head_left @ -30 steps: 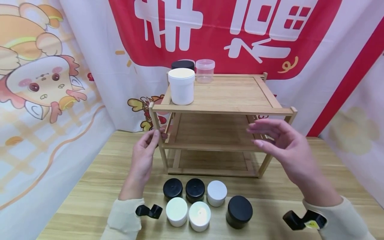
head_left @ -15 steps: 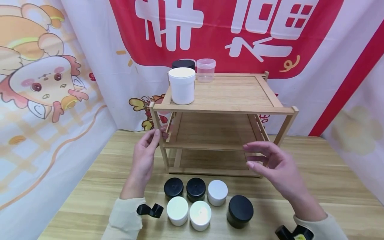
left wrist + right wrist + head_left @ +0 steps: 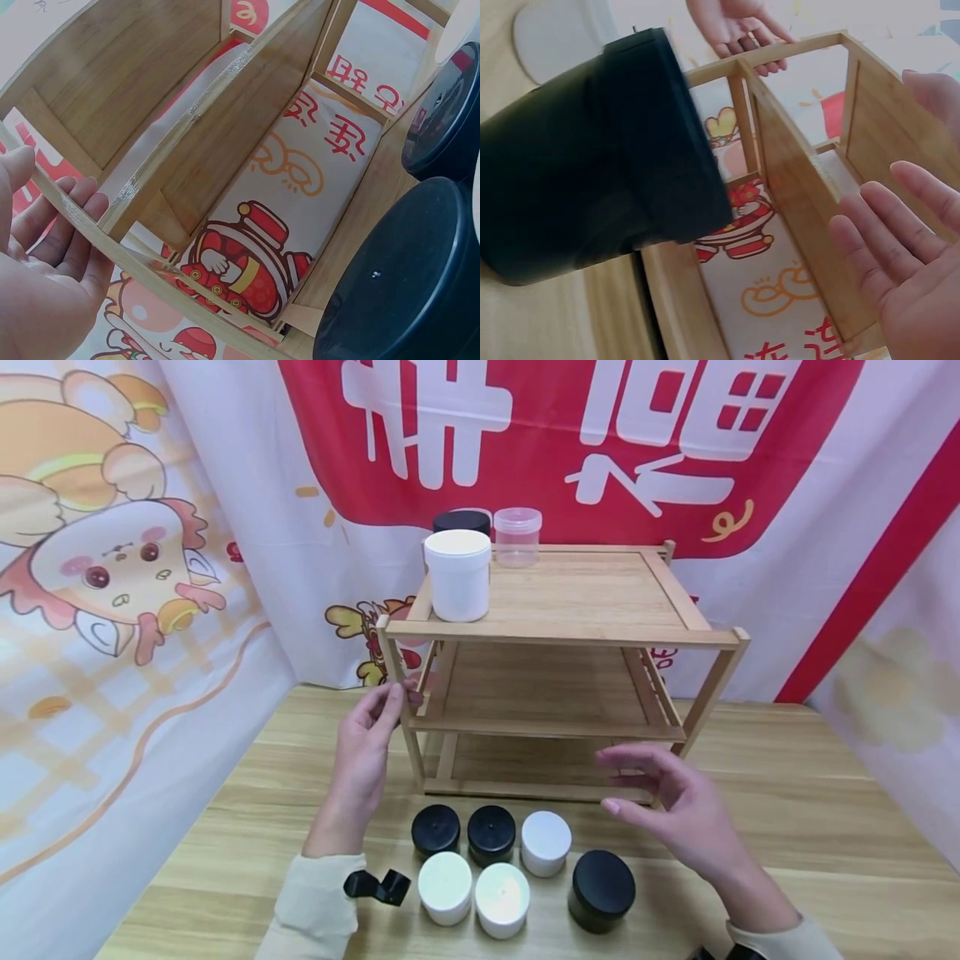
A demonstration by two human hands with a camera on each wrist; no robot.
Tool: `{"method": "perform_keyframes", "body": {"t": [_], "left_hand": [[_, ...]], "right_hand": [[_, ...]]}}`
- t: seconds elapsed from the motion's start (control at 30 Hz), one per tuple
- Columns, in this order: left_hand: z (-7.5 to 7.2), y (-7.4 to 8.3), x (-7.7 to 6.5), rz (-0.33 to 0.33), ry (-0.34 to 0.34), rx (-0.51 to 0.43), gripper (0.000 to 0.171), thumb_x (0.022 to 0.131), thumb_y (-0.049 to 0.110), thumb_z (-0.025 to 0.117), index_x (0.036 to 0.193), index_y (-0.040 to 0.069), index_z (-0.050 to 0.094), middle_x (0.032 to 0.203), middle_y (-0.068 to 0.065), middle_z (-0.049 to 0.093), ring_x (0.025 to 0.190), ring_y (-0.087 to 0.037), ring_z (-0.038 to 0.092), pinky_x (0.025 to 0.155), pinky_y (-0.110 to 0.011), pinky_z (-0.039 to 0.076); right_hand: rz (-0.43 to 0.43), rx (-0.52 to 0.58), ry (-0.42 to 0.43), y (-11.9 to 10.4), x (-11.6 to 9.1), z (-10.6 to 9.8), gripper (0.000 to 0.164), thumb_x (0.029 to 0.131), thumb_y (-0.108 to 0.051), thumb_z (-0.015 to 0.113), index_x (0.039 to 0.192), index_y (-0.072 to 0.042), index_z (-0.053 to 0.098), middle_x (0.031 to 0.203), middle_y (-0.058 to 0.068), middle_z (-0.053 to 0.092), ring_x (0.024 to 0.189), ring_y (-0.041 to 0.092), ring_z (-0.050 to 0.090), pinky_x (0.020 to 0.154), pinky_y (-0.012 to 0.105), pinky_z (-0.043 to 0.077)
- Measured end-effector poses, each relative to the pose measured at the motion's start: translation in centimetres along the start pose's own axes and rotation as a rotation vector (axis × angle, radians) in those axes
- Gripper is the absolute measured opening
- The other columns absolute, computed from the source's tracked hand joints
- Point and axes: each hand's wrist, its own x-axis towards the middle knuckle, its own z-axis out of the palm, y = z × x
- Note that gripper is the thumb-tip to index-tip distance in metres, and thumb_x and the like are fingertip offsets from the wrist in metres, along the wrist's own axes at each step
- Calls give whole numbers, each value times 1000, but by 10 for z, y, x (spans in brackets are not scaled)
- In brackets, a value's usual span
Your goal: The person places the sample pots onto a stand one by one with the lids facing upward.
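Note:
My left hand grips the left front post of a wooden three-tier shelf. In the left wrist view, the fingers of that hand pass behind the post, with the thumb in front. My right hand hovers before the shelf's lower right side, fingers spread from the thumb and nothing between them. Closest to it is a large black lidded jar, which looms large in the right wrist view. Two smaller black jars and several white jars stand to its left on the table.
On the shelf's top tier, at its left, are a tall white jar, a black-lidded jar behind it and a clear jar. Printed cloth hangs behind and to the sides of the wooden table.
My right hand has moved down from the shelf's middle tier toward the large black jar, and slightly left. The left hand keeps its hold on the post; the jars stay in place.

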Motion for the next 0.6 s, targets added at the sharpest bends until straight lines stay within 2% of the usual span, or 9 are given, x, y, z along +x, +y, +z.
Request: {"method": "perform_keyframes", "body": {"t": [0.13,0.37,0.6], "left_hand": [[0,0,0,-5,0,2,50,113,41,55,144,3,60,122,3,71,130,-18,59,123,-33,37],[1,0,0,-5,5,5,47,113,41,55,142,5,62,122,4,71,130,-18,59,123,-33,37],[1,0,-1,6,7,0,46,113,40,55,142,5,62,120,6,71,129,-17,59,121,-32,38]], "right_hand": [[4,-35,-22,5,-1,2,56,87,6,85,138,-6,66,136,17,71,122,13,71,101,23,58],[48,-74,-61,17,-5,2,55,88,-4,88,137,-15,67,137,13,71,119,17,72,102,23,58],[14,-57,-136,33,-9,4,63,85,-2,89,142,-14,64,140,5,71,122,18,72,104,29,58]]}}
